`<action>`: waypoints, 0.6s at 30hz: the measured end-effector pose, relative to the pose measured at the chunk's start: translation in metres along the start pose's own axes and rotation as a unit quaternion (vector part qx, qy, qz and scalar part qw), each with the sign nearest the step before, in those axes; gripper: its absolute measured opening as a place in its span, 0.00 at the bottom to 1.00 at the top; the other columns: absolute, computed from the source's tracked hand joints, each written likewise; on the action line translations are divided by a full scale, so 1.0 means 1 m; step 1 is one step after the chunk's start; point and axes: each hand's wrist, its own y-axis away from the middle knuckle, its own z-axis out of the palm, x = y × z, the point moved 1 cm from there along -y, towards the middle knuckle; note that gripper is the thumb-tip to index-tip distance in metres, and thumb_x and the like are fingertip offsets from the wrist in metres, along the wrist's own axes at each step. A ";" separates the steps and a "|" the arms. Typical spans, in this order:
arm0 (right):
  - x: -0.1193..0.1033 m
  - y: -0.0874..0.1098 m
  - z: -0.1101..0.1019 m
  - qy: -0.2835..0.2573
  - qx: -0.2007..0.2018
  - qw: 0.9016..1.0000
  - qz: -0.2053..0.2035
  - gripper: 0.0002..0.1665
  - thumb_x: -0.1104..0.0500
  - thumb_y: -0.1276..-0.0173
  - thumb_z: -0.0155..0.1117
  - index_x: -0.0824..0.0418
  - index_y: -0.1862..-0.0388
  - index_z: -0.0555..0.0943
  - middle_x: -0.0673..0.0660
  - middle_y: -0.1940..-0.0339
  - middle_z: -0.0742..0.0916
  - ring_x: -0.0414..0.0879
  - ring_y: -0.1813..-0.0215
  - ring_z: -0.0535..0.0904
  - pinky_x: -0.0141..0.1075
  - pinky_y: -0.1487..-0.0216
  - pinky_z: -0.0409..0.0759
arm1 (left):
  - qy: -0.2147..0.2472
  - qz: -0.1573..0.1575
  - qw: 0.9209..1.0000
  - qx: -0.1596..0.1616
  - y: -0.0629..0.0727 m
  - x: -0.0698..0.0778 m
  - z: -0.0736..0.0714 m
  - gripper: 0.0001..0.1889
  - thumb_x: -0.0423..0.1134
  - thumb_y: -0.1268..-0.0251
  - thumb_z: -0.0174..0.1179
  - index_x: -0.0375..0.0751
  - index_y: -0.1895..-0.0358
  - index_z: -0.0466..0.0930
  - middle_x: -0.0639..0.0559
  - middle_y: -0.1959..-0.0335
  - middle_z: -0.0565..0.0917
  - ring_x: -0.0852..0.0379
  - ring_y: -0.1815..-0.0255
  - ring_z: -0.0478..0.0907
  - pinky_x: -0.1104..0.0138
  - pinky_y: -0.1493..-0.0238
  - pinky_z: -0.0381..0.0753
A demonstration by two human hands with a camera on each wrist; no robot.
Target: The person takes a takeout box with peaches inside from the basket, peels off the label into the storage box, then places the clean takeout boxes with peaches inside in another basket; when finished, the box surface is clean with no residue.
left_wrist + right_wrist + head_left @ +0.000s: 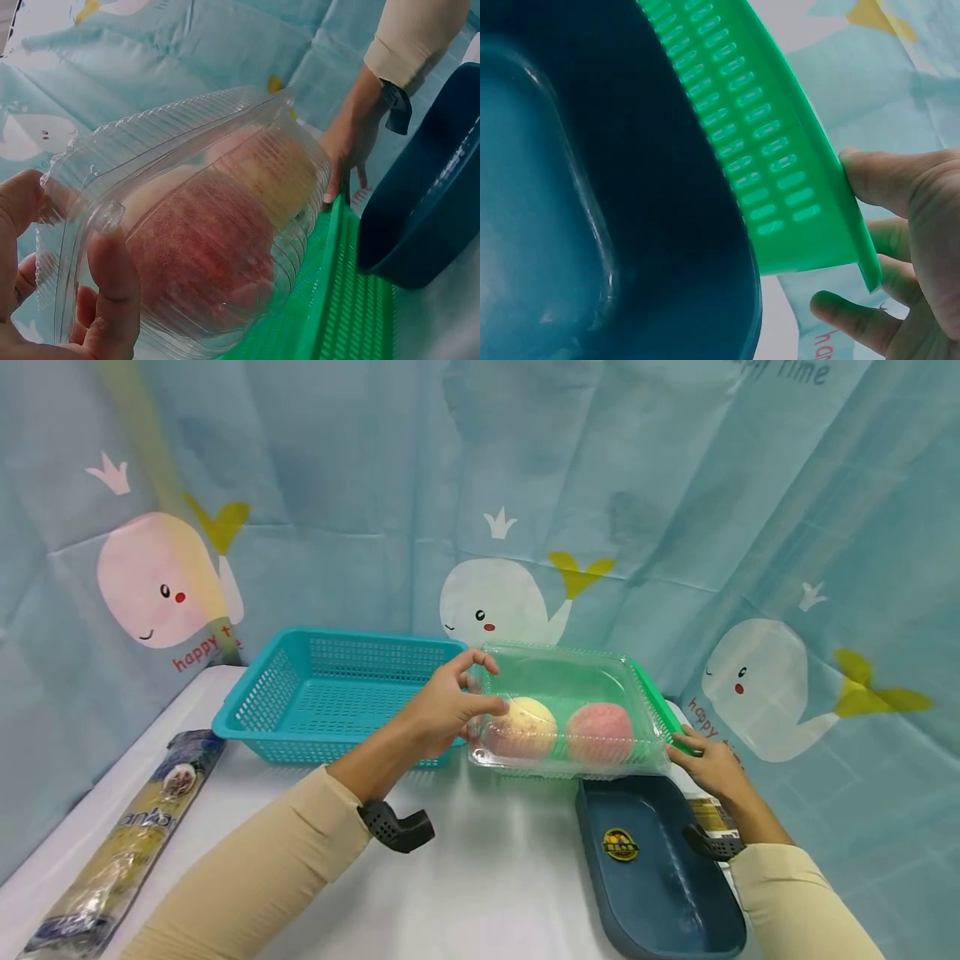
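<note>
My left hand (442, 710) grips the left end of a clear plastic clamshell box (165, 142), thumb in front and fingers behind. Inside the box lie two peaches, one yellowish (528, 722) and one pink-red (600, 733). Behind and under the box stands a green slotted basket (660, 697), partly seen through the plastic. At its right corner my right hand (708, 764) pinches the rim, with the thumb on the near side and some fingers behind, as the right wrist view shows. The box appears tilted; whether it touches the basket I cannot tell.
A teal perforated basket (337, 750) stands to the left. In front of the green basket is a dark blue tray (660, 893). A long printed packet (142, 835) lies at the far left, and a brown-labelled item (712, 817) lies near my right wrist. A whale-print curtain (337, 568) closes off the back.
</note>
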 end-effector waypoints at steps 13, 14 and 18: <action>-0.002 0.000 -0.004 -0.001 -0.015 1.000 -0.008 0.47 0.39 0.30 0.57 0.76 0.31 0.62 0.70 0.26 0.57 0.77 0.32 0.52 0.68 0.41 0.61 | 0.013 0.003 1.000 -0.021 -0.070 -0.025 0.020 0.22 0.28 0.44 0.66 0.47 0.50 0.68 0.47 0.77 0.66 0.54 0.82 0.60 0.60 0.85 0.72; -0.002 0.001 -0.004 -0.002 -0.016 1.000 -0.013 0.46 0.39 0.30 0.57 0.76 0.31 0.63 0.70 0.26 0.57 0.76 0.32 0.52 0.67 0.40 0.61 | 0.014 0.002 1.000 -0.022 -0.075 -0.029 0.020 0.22 0.28 0.44 0.66 0.47 0.50 0.67 0.47 0.77 0.67 0.54 0.82 0.59 0.60 0.85 0.72; -0.001 0.001 -0.003 -0.004 -0.018 1.000 -0.020 0.44 0.41 0.29 0.57 0.75 0.31 0.64 0.70 0.26 0.56 0.76 0.31 0.51 0.67 0.40 0.61 | 0.020 -0.003 1.000 -0.017 -0.089 -0.043 0.022 0.24 0.28 0.44 0.65 0.43 0.46 0.66 0.47 0.76 0.69 0.55 0.85 0.58 0.61 0.85 0.72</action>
